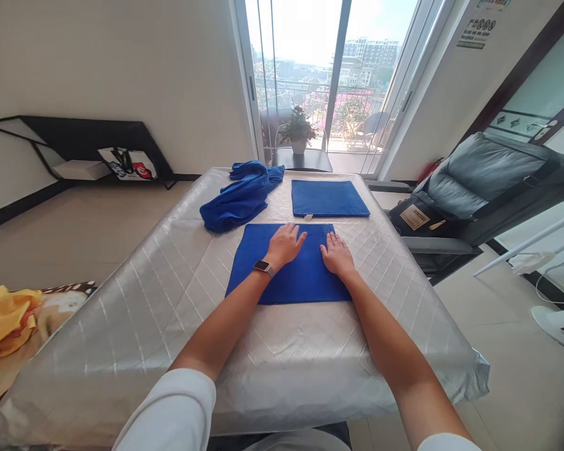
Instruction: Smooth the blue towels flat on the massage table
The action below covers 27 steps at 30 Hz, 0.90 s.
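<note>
A blue cloth lies flat in a rectangle on the silver-grey table cover. My left hand, with a watch on the wrist, rests on the cloth's upper middle, fingers stretched out. Near the cloth's right edge my right hand presses down flat, its fingers extended. Neither hand grips anything. Beyond the cloth sits a second flat blue rectangle with a small white tag at its near edge. To its left a crumpled blue cloth lies in a loose heap.
At the far end a potted plant stands on a chair before the glass door. A dark reclining chair with a black bag is on the right. Yellow fabric lies at the lower left. A white fan base stands at right.
</note>
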Available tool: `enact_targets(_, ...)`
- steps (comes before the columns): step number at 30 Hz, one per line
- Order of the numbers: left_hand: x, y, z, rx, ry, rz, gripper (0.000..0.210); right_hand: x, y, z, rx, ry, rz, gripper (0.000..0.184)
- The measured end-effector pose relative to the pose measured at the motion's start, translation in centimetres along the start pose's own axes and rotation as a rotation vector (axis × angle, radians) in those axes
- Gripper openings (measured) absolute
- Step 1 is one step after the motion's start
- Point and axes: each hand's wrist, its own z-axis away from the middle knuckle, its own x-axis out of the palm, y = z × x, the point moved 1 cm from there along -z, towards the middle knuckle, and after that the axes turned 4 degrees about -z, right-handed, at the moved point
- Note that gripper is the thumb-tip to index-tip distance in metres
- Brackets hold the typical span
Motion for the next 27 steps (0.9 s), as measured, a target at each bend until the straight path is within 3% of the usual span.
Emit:
enact_targets(4, 2.1, 6.9, -1.3, 0.138, -0.078, 0.089, 0.066, -0.1, 0.2, 0.3, -0.039, -0.017, 0.043, 0.066)
enact_targets(7, 3.5, 8.0, -1.6, 0.070, -0.187, 0.112, 0.068, -0.2, 0.2, 0.4, -0.056, -0.016, 0.067, 0.065)
enact_targets(11, 3.5, 4.6, -0.8, -0.066, -0.229, 0.060, 0.078, -0.3, 0.0, 0.2, -0.015, -0.012, 0.048, 0.066)
enact_targets(20, 0.3, -8.2, 4.8, -0.248, -0.233, -0.081, 0.085, -0.1, 0.1, 0.0, -0.016, -0.010, 0.052, 0.066)
enact_targets(23, -0.1, -9.9, 6.2, -0.284, -0.202, -0.090, 0.089, 0.0, 0.2, 0.0, -0.020, 0.005, 0.053, 0.067)
enact_targets(27, 0.0, -10.0, 6.6, -0.295, -0.190, -0.066, 0.092, 0.1, 0.3, -0.1, -0.021, 0.012, 0.056, 0.067)
